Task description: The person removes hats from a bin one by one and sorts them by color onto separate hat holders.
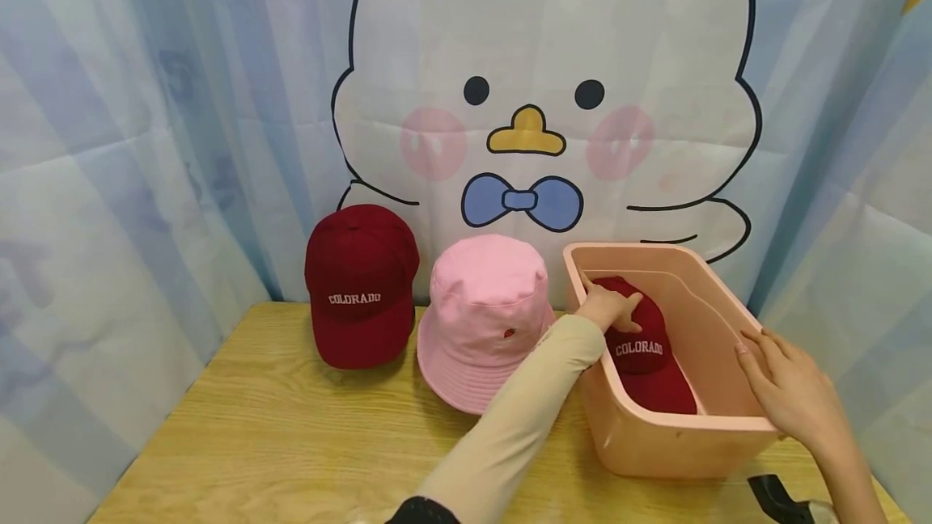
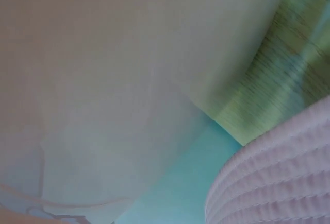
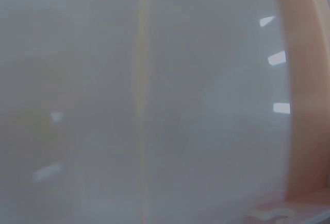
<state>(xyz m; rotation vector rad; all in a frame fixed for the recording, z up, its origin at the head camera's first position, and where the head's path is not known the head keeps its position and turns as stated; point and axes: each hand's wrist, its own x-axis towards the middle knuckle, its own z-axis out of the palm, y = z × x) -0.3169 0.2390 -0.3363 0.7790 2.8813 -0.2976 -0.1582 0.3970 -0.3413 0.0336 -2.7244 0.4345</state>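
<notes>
A pink storage bin (image 1: 677, 447) stands at the right of the table, and a dark red cap (image 1: 644, 370) lettered COLORADO lies inside it. My left hand (image 1: 610, 310) reaches over the bin's near-left rim with spread fingers at the cap's crown. On the bin's right rim rests my right hand (image 1: 794, 382), its thumb toward the inside. Left of the bin sits a pink bucket hat (image 1: 488, 289) with a small red emblem; its stitched brim (image 2: 278, 177) fills a corner of the left wrist view. The right wrist view is mostly a blurred pale surface.
Another dark red COLORADO cap (image 1: 360, 281) stands at the back left of the wooden table (image 1: 291, 443). Behind hangs a pale blue curtain (image 1: 240, 103) with a cartoon figure. A black strap (image 1: 779, 500) shows near the right forearm.
</notes>
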